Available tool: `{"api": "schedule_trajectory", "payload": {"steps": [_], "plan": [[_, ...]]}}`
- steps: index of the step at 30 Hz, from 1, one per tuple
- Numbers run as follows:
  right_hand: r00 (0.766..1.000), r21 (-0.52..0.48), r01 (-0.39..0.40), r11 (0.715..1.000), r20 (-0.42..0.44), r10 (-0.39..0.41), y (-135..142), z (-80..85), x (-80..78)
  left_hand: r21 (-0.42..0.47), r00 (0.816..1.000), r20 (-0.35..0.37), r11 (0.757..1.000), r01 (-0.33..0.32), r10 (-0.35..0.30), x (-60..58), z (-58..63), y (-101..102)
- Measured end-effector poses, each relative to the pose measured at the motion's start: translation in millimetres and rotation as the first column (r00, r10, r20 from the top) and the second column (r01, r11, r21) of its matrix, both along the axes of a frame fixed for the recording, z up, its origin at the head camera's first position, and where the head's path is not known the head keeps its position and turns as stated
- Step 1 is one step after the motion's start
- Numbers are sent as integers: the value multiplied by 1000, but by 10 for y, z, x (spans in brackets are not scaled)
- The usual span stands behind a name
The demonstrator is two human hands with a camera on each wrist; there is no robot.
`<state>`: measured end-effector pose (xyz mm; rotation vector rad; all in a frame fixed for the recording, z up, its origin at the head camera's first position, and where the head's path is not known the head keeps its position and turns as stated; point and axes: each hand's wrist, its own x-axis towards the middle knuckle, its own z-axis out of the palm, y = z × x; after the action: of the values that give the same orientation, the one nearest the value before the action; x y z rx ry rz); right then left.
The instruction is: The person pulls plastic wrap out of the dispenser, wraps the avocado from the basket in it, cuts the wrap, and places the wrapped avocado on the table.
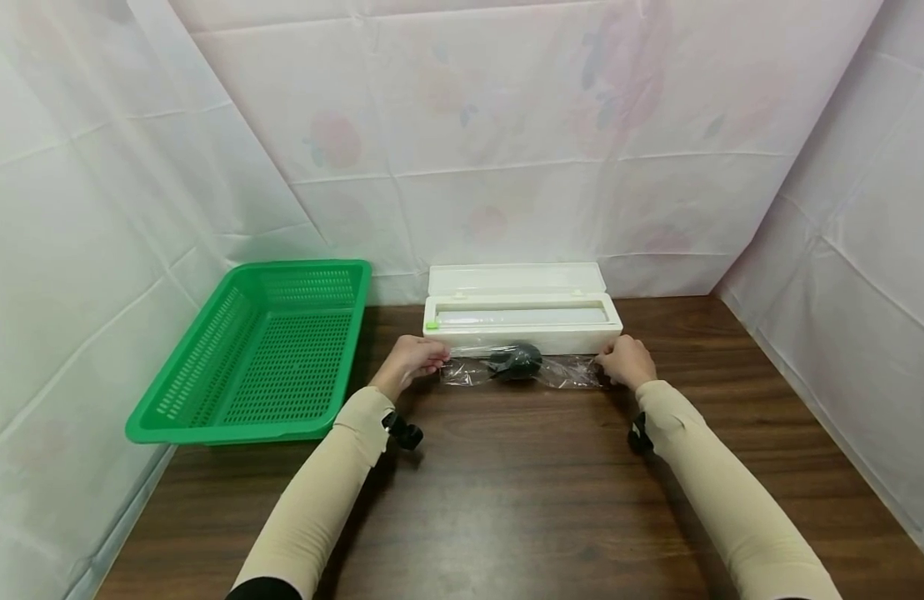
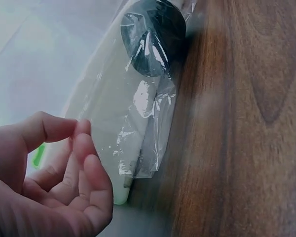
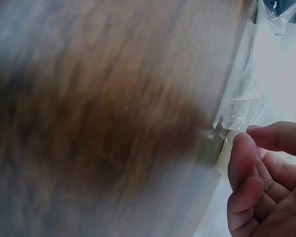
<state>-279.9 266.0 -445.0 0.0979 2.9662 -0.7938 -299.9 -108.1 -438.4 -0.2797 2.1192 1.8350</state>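
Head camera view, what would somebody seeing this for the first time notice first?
Probably the bright green basket at the left of the dark wooden table. Next comes the open white cling-film dispenser at the back centre, with a sheet of clear film drawn out in front of it over a dark round object. The left hand and right hand are at the film's two ends.

Clear cling film [image 1: 566, 371] draped over dark round object [image 1: 516, 361], against dispenser.
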Motion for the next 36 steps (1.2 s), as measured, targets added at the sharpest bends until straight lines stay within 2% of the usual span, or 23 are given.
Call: {"api": "schedule_trajectory", "payload": {"steps": [3, 8, 16, 20, 24, 30, 36], "plan": [[1000, -3, -8, 1000, -7, 8, 5, 5, -10, -33, 999, -34, 999, 16, -17, 6, -5, -14], [1000, 3, -4, 1000, -14, 4, 12, 1, -18, -141, 996, -80, 990, 19, -31, 15, 10, -39], [999, 2, 37, 999, -29, -37, -17, 10, -28, -236, 989, -144, 972, -13, -22, 18, -4, -56], [999, 5, 29, 1000, -45, -29, -40, 18, -31, -316, 981, -192, 948, -42, -20, 24, -11, -30], [998, 11, 10, 1000, -55, -9, -56, 14, -35, -402, 972, -233, 913, -65, -33, 29, -2, 16], [999, 8, -8, 1000, -54, 8, -74, 4, -40, -492, 972, -233, 864, -102, -18, 61, 16, 29], [998, 17, -13, 1000, -66, 14, -54, 7, -16, -518, 974, -224, 849, -107, -14, 79, 8, 3]]}}
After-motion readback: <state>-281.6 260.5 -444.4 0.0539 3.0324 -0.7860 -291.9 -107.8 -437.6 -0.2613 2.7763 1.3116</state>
